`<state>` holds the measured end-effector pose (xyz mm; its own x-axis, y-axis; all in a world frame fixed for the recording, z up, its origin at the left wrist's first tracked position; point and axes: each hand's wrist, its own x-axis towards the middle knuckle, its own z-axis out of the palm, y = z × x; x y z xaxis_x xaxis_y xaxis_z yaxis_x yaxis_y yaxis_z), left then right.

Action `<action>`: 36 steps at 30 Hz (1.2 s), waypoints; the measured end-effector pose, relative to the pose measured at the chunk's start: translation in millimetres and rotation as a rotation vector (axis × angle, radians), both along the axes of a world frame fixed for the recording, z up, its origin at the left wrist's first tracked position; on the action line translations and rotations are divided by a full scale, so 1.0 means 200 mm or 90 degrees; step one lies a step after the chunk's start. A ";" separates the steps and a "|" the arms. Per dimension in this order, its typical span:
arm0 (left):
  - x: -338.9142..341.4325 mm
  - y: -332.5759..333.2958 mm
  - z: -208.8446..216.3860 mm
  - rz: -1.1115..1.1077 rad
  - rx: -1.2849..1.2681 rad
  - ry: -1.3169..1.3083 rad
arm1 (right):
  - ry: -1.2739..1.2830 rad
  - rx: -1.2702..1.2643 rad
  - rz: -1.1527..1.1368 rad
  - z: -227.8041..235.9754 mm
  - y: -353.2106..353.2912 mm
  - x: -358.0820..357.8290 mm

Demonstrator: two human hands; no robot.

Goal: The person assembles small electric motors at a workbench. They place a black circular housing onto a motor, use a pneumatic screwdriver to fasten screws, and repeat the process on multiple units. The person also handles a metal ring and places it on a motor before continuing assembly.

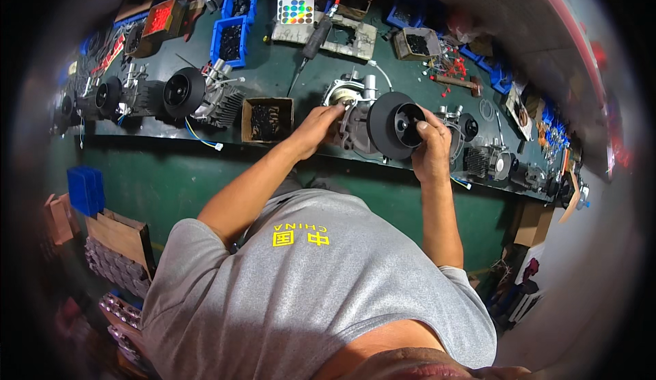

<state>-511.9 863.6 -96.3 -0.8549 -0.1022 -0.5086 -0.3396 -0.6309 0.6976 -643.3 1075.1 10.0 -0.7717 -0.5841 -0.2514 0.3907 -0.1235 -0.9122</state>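
At the bench's front edge, in front of my body, is a silver metal motor unit (pixel 353 122) with a round black fan wheel (pixel 391 126) on its right side. My left hand (pixel 316 131) is closed against the unit's left side, its fingertips hidden by the metal body. With the thumb over the fan's hub side and the fingers behind the rim, my right hand (pixel 433 144) grips the fan wheel. A pale ring-shaped part (pixel 342 96) shows in the unit's open top left. A white cable (pixel 385 73) curves behind it.
On the green bench (pixel 270 83) stand similar motor units (pixel 205 96) at left and more (pixel 495 161) at right. A cardboard box of dark small parts (pixel 267 122) sits beside my left forearm. Behind lie a power screwdriver (pixel 317 38) on a red coiled hose, blue bins (pixel 230 40) and a hammer (pixel 458 82).
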 end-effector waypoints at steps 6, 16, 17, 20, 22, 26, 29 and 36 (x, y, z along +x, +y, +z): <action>-0.09 -0.01 -0.04 0.062 -0.023 0.131 | 0.049 0.027 0.062 0.06 0.01 0.01; -0.18 -0.09 0.05 -0.101 -0.176 0.177 | 0.121 0.051 0.162 0.15 0.06 0.03; -0.19 -0.09 0.06 -0.120 -0.200 0.185 | 0.125 0.055 0.173 0.17 0.05 0.04; -0.18 -0.07 0.02 -0.120 -0.205 0.165 | 0.122 0.069 0.194 0.20 0.05 0.06; -0.17 -0.06 -0.01 -0.114 -0.242 0.156 | 0.139 0.077 0.210 0.18 0.07 0.05; -0.16 -0.07 0.00 -0.152 -0.233 0.217 | 0.117 0.060 0.204 0.15 0.08 0.06; -0.17 -0.08 0.06 -0.212 -0.309 0.167 | 0.126 0.070 0.221 0.16 0.10 0.06; -0.19 -0.11 -0.03 -0.274 -0.161 0.213 | 0.148 0.081 0.282 0.19 0.09 0.06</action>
